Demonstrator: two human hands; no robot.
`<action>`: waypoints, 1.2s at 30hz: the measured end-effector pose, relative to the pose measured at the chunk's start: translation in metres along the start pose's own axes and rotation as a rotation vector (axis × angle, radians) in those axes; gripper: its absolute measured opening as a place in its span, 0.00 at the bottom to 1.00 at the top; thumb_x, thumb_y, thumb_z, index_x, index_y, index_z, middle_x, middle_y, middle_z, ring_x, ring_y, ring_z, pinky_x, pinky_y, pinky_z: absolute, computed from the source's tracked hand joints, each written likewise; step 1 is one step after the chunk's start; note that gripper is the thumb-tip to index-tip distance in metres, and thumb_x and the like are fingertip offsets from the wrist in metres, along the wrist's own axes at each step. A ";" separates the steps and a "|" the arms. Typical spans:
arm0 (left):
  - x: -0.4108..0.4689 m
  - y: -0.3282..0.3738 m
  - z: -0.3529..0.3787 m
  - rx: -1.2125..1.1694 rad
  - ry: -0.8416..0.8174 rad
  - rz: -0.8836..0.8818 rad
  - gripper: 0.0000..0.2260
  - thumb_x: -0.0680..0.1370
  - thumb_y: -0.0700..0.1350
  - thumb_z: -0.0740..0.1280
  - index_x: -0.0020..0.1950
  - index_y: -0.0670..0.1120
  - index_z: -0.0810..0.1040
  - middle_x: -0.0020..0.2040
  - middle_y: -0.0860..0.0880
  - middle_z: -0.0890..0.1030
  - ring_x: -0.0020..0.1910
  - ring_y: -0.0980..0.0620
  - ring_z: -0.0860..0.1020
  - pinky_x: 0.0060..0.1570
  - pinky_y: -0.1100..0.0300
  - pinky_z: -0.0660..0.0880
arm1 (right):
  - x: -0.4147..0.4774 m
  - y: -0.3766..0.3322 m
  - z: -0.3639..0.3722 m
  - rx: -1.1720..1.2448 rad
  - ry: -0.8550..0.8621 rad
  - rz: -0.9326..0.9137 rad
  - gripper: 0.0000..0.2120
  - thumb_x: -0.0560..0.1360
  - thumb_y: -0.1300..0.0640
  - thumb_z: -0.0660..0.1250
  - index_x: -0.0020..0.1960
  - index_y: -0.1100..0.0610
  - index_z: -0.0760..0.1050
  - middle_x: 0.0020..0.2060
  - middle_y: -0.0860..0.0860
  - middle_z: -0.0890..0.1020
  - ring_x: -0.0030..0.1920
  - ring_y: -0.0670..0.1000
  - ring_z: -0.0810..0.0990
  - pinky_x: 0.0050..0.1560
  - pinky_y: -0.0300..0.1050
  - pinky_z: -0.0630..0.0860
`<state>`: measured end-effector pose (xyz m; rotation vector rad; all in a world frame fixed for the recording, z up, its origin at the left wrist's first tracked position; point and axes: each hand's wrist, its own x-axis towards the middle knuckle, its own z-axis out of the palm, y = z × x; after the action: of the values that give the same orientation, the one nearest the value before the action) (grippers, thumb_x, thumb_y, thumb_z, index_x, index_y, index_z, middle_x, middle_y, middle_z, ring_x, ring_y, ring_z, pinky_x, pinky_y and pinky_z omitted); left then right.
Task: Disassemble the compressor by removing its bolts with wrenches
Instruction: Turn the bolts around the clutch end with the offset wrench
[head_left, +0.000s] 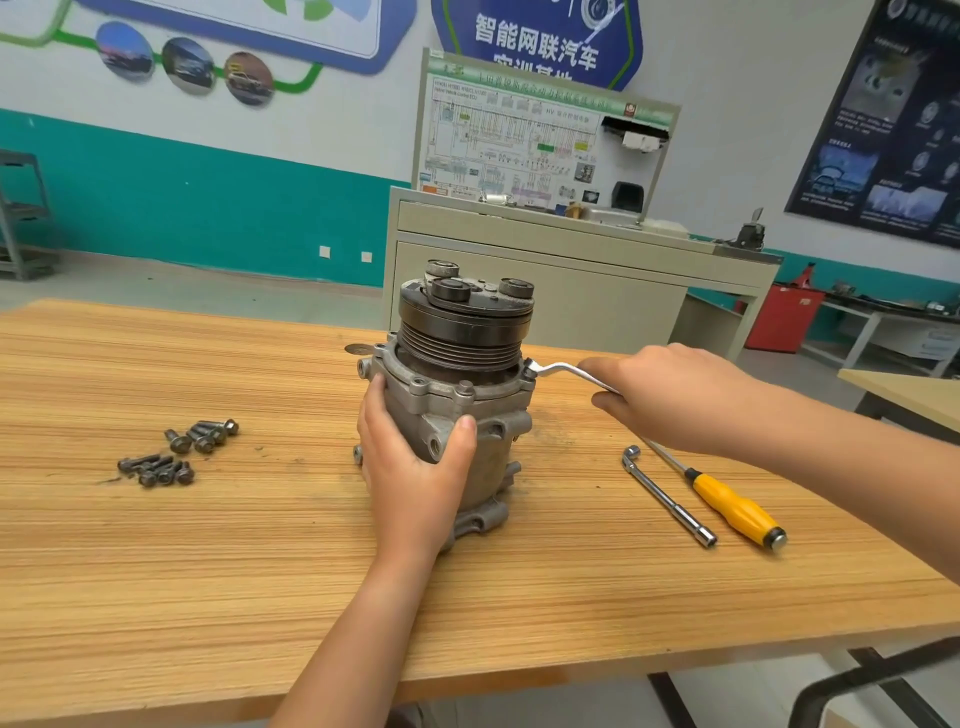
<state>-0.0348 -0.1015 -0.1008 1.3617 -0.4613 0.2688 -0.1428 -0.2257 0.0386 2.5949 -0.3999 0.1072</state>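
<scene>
Table (208, 545) of striped wood carries your compressor (498, 421) upright at its middle: scuffed grey cast body, dark ribbed pulley on top. Your left grip (410, 467) wraps the body; your right grip (670, 395) clasps an offset wrench (558, 370) seated on a flange bolt (529, 368). Loose bolts (176, 452) lie well left.

I see a wooden counter (208, 545) with a yellow-handled screwdriver (737, 512) lying on its right side. Behind it stands a pale cabinet (545, 291) with a wiring chart (519, 145) on top. A red box (784, 317) sits further right. A dark poster (893, 119) hangs on the wall.
</scene>
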 end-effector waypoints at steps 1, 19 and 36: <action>0.000 0.000 0.000 -0.001 -0.002 0.000 0.44 0.62 0.64 0.62 0.75 0.49 0.55 0.68 0.60 0.59 0.68 0.64 0.57 0.72 0.54 0.56 | 0.000 0.000 0.000 -0.033 0.015 0.002 0.16 0.81 0.49 0.51 0.68 0.50 0.63 0.31 0.47 0.66 0.34 0.49 0.68 0.29 0.39 0.63; 0.000 -0.001 -0.001 -0.002 -0.014 0.004 0.44 0.63 0.64 0.62 0.75 0.50 0.55 0.69 0.60 0.58 0.69 0.64 0.56 0.72 0.56 0.56 | 0.003 -0.003 -0.015 -0.293 0.023 -0.138 0.12 0.78 0.52 0.50 0.53 0.57 0.68 0.26 0.48 0.63 0.25 0.46 0.61 0.23 0.40 0.55; 0.001 -0.004 0.003 0.033 0.005 0.058 0.44 0.64 0.64 0.61 0.75 0.45 0.54 0.68 0.55 0.58 0.68 0.62 0.56 0.67 0.62 0.55 | 0.030 0.015 0.015 -0.343 0.074 -0.074 0.13 0.76 0.67 0.58 0.59 0.59 0.64 0.31 0.49 0.68 0.28 0.49 0.68 0.24 0.40 0.61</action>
<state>-0.0323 -0.1050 -0.1030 1.3812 -0.4943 0.3291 -0.1190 -0.2535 0.0374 2.2567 -0.2678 0.0993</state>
